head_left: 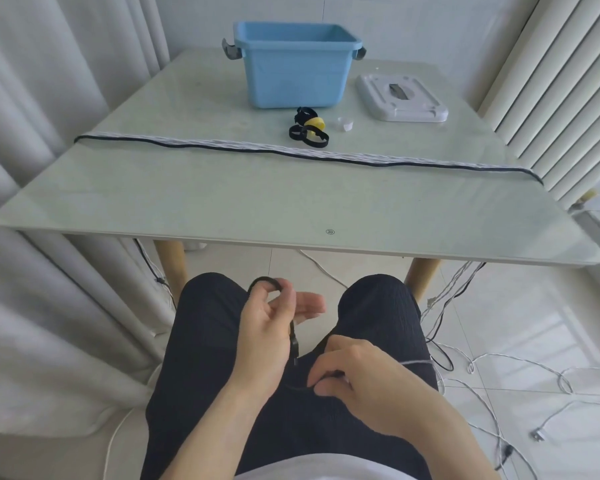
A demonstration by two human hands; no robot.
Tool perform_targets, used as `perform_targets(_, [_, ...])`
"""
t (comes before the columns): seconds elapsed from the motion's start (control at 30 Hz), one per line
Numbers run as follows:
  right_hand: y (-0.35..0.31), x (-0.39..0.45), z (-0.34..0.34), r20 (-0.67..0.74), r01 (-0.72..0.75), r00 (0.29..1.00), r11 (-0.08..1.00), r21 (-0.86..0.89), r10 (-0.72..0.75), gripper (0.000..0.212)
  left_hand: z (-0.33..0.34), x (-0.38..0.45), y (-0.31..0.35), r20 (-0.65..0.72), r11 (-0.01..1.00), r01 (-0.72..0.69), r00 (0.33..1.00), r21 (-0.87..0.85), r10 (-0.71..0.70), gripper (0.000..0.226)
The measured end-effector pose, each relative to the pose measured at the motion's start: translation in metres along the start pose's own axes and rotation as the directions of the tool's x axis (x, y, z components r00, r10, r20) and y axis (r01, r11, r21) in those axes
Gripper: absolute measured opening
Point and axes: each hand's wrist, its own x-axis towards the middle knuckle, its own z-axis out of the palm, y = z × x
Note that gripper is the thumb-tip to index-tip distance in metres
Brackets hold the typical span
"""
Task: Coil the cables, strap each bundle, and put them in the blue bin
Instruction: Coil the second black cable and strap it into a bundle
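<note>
Over my lap, my left hand (274, 317) holds a thin black cable (293, 336), looped over the thumb with its plug end hanging down past the palm. My right hand (352, 370) pinches the same cable lower down, near my right thigh. Several cables, white ones and a black one (291, 152), lie stretched side by side across the table, their ends hanging over both sides. Black and yellow straps (309, 129) lie in a small heap in front of the blue bin (295, 69), which stands open at the far middle of the table.
The bin's white lid (402, 98) lies to the right of the bin, with a small white strap roll (343, 123) near the straps. Loose white and black cables (499, 375) sprawl on the floor at the right. Curtains hang at the left, a radiator stands at the right.
</note>
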Motion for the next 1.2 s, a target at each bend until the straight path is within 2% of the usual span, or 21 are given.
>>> perform_targets(0.07, [-0.001,0.001,0.000,-0.025,0.022,0.999,1.000,0.015,-0.022,0.017,-0.003,0.001,0.000,0.029,0.998,0.008,1.000,0.063,-0.010,0.018])
perform_targets(0.13, [0.001,0.001,0.001,-0.115,0.057,0.992,0.998,-0.002,-0.056,0.017,-0.006,0.000,0.001,0.127,0.973,0.057,0.988,0.224,-0.087,0.015])
perform_targets(0.23, [0.004,0.001,-0.001,-0.309,0.076,0.948,0.997,0.005,-0.071,0.015,-0.012,0.000,0.004,0.195,0.849,0.052,0.964,0.526,-0.180,0.021])
perform_targets(0.3, [0.005,0.001,-0.005,-0.436,0.097,0.898,0.993,0.059,-0.062,0.010,-0.011,0.000,0.010,0.263,0.803,0.034,0.936,0.595,-0.234,0.025])
perform_targets(0.4, [0.007,0.001,-0.014,-0.550,0.131,0.835,0.979,0.158,-0.023,0.005,-0.009,0.000,0.016,0.358,0.831,0.066,0.881,0.553,-0.308,0.037])
perform_targets(0.47, [0.009,0.001,-0.018,-0.561,0.053,0.819,0.958,0.281,0.119,0.029,-0.011,0.001,0.019,0.429,0.898,0.148,0.839,0.414,-0.335,0.045])
perform_targets(0.5, [0.011,0.001,-0.019,-0.558,0.008,0.815,0.960,0.281,0.157,0.041,-0.012,0.001,0.019,0.473,0.924,0.198,0.812,0.328,-0.342,0.050])
perform_targets(0.57, [0.016,0.003,-0.018,-0.529,-0.008,0.840,0.977,0.213,0.122,0.056,-0.013,0.000,0.018,0.536,0.941,0.275,0.773,0.198,-0.339,0.056])
perform_targets(0.63, [0.017,0.005,-0.013,-0.440,0.058,0.895,0.956,0.287,0.078,0.060,-0.012,-0.001,0.017,0.557,0.948,0.288,0.770,0.134,-0.312,0.045])
perform_targets(0.77, [0.014,0.005,-0.013,-0.218,0.052,0.970,0.786,0.615,0.106,0.050,-0.016,0.003,0.015,0.489,0.930,0.367,0.815,-0.022,-0.310,0.035])
perform_targets(0.87, [0.010,0.004,-0.017,-0.225,0.025,0.951,0.675,0.737,0.210,0.037,-0.012,0.004,0.013,0.421,0.885,0.445,0.835,-0.137,-0.355,0.038])
perform_targets(0.93, [0.004,0.008,-0.014,-0.219,-0.004,0.909,0.531,0.847,0.356,0.036,-0.002,0.001,0.009,0.373,0.771,0.537,0.831,-0.343,-0.413,0.045])
perform_targets(1.0, [0.001,0.012,-0.009,-0.143,-0.029,0.871,0.339,0.940,0.470,0.034,0.008,0.000,0.005,0.341,0.648,0.570,0.822,-0.505,-0.456,0.045])
perform_targets(1.1, [0.002,0.017,-0.009,-0.014,-0.031,0.853,0.076,0.997,0.521,0.029,0.017,-0.002,0.002,0.349,0.571,0.580,0.811,-0.581,-0.470,0.042])
perform_targets(1.2, [0.002,0.022,-0.010,0.055,-0.002,0.855,-0.103,0.995,0.515,0.022,0.018,-0.003,0.001,0.369,0.552,0.578,0.813,-0.601,-0.450,0.038])
